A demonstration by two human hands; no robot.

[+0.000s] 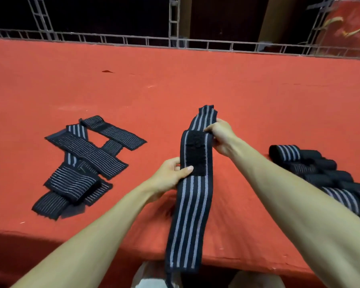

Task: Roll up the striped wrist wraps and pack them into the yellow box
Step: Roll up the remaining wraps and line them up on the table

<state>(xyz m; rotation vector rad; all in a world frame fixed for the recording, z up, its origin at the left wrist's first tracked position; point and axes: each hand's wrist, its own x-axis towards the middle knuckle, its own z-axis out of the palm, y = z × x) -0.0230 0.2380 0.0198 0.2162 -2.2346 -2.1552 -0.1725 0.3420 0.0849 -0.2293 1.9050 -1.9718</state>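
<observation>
Nearest us, the tail of a long black elastic wrist wrap [190,215] with pale grey lengthwise stripes hangs past the near edge of the red cloth-covered tabletop [175,84]. Higher up, the left hand [170,176] pinches the wrap's left edge, thumb laid across the front just under a fuzzy black hook-and-loop patch [196,154], fingers curled behind. Further on, the right hand [221,137] grips the wrap at the top of the patch, fingers curled round the right edge, where the cloth seems to turn over on itself. A short striped end pokes out beyond it, pointing away from us. So the wrap's long axis runs near to far, leaning slightly right, held up off the tabletop. We judge that the roll is only starting. To do it well we would keep the edges square so the stripes stack on one another, hold tension with the left hand while the right turns the coil, and feed the tail up evenly so the roll does not cone. To the left lies a loose heap of flat black striped wraps [92,154], well apart from the hands; to the right sits a cluster of rolled black wraps [285,153]. We see no yellow box. Along the far edge runs a grey metal truss [175,41].
</observation>
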